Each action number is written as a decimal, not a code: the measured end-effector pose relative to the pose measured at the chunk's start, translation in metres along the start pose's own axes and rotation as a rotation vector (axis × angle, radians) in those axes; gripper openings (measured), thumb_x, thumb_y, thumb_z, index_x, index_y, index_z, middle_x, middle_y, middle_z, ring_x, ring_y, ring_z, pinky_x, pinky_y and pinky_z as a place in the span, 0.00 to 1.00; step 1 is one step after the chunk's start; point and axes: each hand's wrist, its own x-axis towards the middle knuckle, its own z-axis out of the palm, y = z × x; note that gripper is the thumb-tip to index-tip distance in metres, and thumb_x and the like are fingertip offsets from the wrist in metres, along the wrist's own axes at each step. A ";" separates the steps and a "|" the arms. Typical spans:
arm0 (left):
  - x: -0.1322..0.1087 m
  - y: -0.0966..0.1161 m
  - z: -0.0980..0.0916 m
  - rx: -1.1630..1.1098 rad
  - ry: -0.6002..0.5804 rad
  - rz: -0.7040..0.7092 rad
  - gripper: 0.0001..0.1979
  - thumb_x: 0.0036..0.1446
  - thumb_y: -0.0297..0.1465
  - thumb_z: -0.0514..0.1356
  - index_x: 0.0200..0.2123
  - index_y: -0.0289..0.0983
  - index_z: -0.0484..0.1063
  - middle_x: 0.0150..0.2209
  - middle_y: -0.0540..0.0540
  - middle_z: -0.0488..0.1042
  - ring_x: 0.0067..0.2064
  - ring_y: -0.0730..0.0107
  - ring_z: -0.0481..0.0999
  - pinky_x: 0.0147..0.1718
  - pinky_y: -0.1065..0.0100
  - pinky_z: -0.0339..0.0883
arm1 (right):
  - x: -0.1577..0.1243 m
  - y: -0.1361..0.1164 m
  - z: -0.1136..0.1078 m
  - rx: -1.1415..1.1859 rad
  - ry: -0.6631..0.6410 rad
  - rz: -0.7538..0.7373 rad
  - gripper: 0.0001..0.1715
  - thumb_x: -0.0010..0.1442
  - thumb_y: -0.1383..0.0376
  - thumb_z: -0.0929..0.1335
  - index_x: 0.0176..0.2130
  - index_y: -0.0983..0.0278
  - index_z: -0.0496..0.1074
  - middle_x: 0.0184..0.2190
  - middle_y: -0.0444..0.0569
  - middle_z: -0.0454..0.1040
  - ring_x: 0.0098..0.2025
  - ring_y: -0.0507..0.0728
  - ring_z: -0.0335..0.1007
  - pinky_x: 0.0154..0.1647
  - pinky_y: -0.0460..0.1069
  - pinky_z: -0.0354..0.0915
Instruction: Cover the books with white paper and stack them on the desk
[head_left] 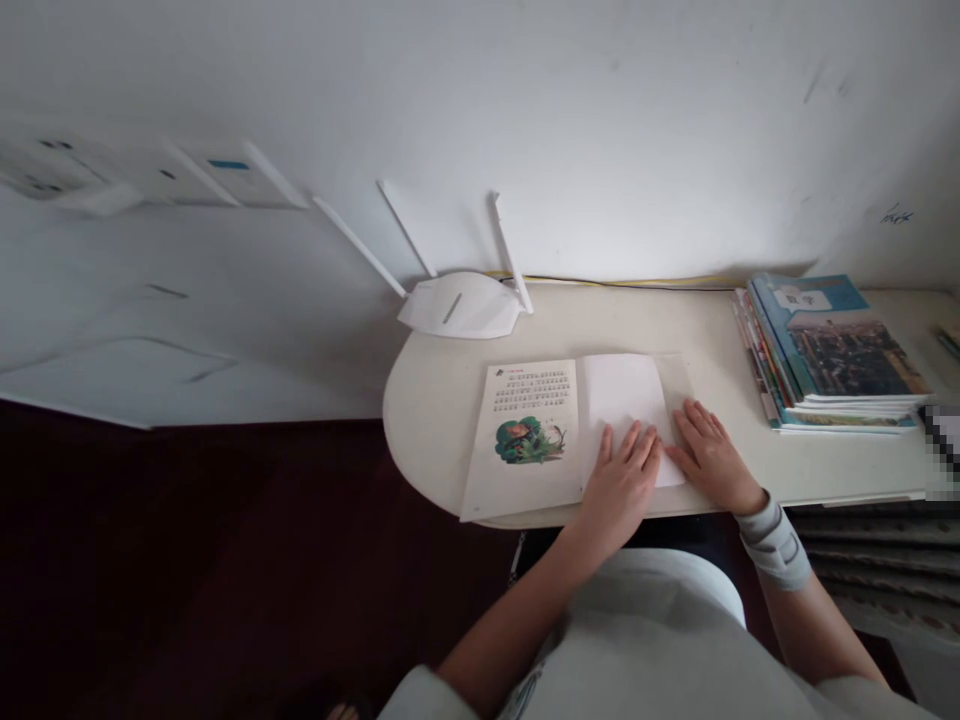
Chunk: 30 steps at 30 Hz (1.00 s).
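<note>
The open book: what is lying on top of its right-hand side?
The left hand rests there on blank-looking white paper; the right hand is at the paper's outer edge. Whatever is under the left hand is covered and cannot be seen.

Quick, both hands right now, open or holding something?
Left hand: open, flat on the blank page.
Right hand: open, at that page's outer edge.

A pale grey top point(660, 650) with short sleeves point(426, 697), and a wide grey wristband point(777, 546) on the right
</note>
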 end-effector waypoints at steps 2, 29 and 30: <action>0.002 0.002 0.001 -0.013 0.004 0.002 0.23 0.60 0.23 0.43 0.58 0.28 0.56 0.61 0.35 0.58 0.62 0.57 0.55 0.59 0.49 0.49 | 0.000 0.000 0.001 0.025 0.016 0.018 0.29 0.63 0.57 0.58 0.57 0.72 0.61 0.60 0.65 0.56 0.63 0.65 0.47 0.58 0.61 0.53; -0.094 -0.127 -0.017 -0.345 0.203 -0.713 0.28 0.62 0.37 0.41 0.62 0.30 0.48 0.55 0.34 0.67 0.58 0.59 0.64 0.57 0.51 0.52 | 0.066 -0.095 -0.002 -0.128 -0.159 -0.370 0.21 0.62 0.67 0.58 0.54 0.71 0.63 0.59 0.62 0.58 0.61 0.65 0.53 0.55 0.63 0.57; -0.095 -0.128 -0.018 -0.321 0.174 -0.709 0.26 0.62 0.37 0.41 0.61 0.31 0.51 0.55 0.35 0.67 0.58 0.59 0.64 0.57 0.50 0.51 | 0.064 -0.093 -0.001 -0.121 -0.158 -0.368 0.22 0.63 0.67 0.58 0.55 0.72 0.63 0.59 0.62 0.58 0.61 0.65 0.52 0.55 0.63 0.56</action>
